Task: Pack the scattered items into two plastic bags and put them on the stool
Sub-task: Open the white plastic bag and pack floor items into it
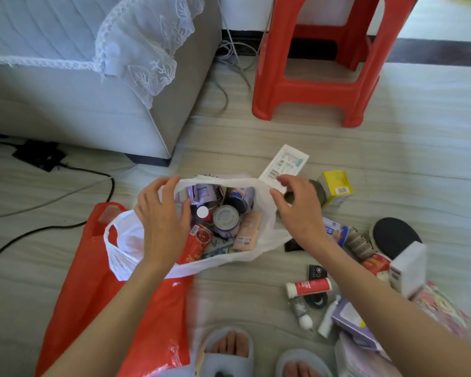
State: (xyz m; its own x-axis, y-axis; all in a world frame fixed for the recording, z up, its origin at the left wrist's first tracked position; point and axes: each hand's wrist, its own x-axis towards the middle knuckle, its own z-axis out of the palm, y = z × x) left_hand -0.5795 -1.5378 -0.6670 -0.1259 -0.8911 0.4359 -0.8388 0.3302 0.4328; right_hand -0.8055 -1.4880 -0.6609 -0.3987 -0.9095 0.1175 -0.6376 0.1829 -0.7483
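Head view: the only one, looking down past both forearms to the floor.
Left hand (161,213): fingers curled over the near-left rim of the white bag (125,240), thumb inside; it seems to hold the mouth open.
Right hand (297,208): pinches a flat white packet (283,164) between thumb and fingertips, just above the bag's right rim; the packet sticks up and away from the hand, not yet inside.
White bag: sits on the floor between the two hands, mouth wide, already well filled.
Inside the bag: a can (226,220) just right of the left hand, a red box (195,246) under that hand's heel, a peach packet (246,232), and more tins further in.
Red bag (93,281): lies flat under the left forearm, partly beneath the white bag; it looks unfilled.
Still loose: right of the right hand, a yellow box (336,187); under and beside the right forearm, a red tube (309,287), a white box (407,268), a black pad (394,236), a purple box (351,319) and other small things.
Stool (310,77): red, well beyond both hands; its seat is out of frame.
Progress: I'd judge roughly the first bag nearly done, the second unstarted, and neither bag lifted toward the stool.
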